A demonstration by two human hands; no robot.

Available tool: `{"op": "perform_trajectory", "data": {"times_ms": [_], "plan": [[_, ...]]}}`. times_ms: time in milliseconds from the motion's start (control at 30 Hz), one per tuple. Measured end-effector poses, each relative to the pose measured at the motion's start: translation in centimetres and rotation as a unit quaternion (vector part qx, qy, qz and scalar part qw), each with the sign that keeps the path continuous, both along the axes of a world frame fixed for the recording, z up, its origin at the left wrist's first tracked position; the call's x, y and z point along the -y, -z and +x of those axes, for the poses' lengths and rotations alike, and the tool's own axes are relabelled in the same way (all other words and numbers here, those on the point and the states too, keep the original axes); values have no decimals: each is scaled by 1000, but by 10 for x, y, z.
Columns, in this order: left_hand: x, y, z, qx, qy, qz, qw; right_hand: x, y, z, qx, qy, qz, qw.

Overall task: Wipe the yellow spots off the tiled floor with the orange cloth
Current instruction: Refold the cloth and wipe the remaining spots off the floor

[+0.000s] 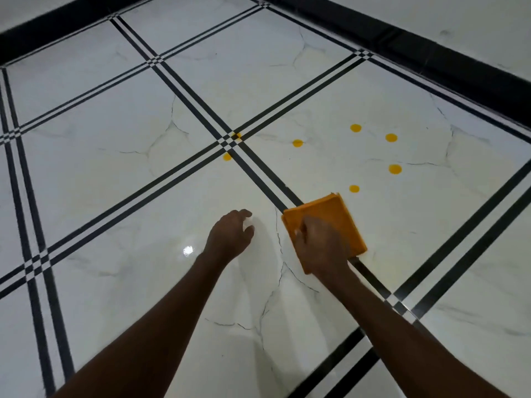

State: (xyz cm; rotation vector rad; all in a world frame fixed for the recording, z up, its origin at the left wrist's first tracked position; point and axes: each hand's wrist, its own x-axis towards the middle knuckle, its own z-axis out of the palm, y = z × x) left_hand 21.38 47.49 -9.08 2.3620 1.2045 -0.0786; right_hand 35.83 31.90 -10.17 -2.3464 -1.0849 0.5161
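The fingers (309, 229) of the right hand (323, 245) are curled down over the folded orange cloth (330, 216), pressing it flat on the tiled floor (115, 196) where it straddles a black double stripe. The left hand (230, 234) hangs just beside it, fingers loosely apart and holding nothing; whether its tips touch the tile is hard to tell, as motion blur softens them.

Seven yellow spots show ahead of the cloth, none yet wiped. The nearest spot (354, 189) lies just beyond the cloth's far edge. Four more sit further out on the same tile, and two lie at the stripe crossing (236, 136).

The risk from here is smearing: one pass of a dry, folded pad could drag yellow across the pale tile instead of lifting it. The spot on the crossing may hide against the dark lines and be missed. The glossy floor could also let the bracing hand slip.
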Motion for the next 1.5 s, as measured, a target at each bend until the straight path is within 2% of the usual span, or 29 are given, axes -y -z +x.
{"op": "perform_trajectory", "data": {"times_ms": [67, 167, 233, 300, 367, 400, 500, 567, 633, 700, 800, 833, 900, 967, 1033, 1100, 1133, 1200, 1267, 1367, 1433, 1500], "plan": [[4, 4, 0, 6, 6, 25, 1000, -3, 29, -5, 138, -41, -14, 989], [8, 13, -3, -25, 28, 34, 999, -1, 54, 11, 197, -142, -89, 966], [8, 18, -8, -44, 50, 30, 997, 22, 62, 27, 193, -113, -98, 970], [9, 19, -12, -60, 57, 32, 996, 61, 66, 34, 189, 1, -123, 974], [13, 17, -15, -71, 55, 50, 995, 101, 60, 10, 174, 90, -146, 970], [17, 17, -14, -72, 52, 60, 994, 112, 59, -10, 166, 98, -145, 971], [34, 24, 0, -68, 65, 84, 992, 85, 60, -44, 150, 15, -96, 984], [40, 31, 9, -66, 89, 104, 988, 32, 63, -28, 160, -45, -73, 983], [39, 33, 15, -67, 114, 121, 984, -7, 59, 10, 140, -64, -97, 983], [32, 31, 15, -77, 124, 124, 981, -11, 60, 52, 149, -54, -129, 979], [21, 24, 13, -104, 119, 112, 981, 34, 66, 110, 232, -30, -125, 964], [19, 22, 14, -113, 114, 105, 981, 51, 65, 120, 233, -3, -123, 965], [18, 23, 18, -128, 110, 89, 982, 73, 63, 106, 217, 63, -136, 964], [20, 28, 26, -137, 111, 82, 981, 70, 60, 62, 216, 77, -129, 965], [23, 32, 35, -150, 111, 71, 980, 42, 60, 31, 210, -16, -82, 974], [23, 37, 42, -172, 115, 64, 976, -1, 59, 41, 220, -110, -51, 968], [21, 39, 44, -176, 120, 65, 975, -19, 62, 61, 219, -120, -57, 967], [10, 38, 40, -170, 127, 69, 975, -36, 69, 107, 232, -45, -79, 968], [-7, 37, 33, -160, 119, 60, 978, -11, 68, 145, 238, 63, -106, 964], [-20, 38, 27, -161, 96, 25, 982, 45, 61, 136, 204, 187, -114, 954], [-21, 40, 29, -162, 93, 23, 982, 43, 59, 96, 194, 177, -109, 959], [-24, 39, 30, -159, 94, 20, 983, 5, 63, 73, 208, 57, -79, 973]]}}
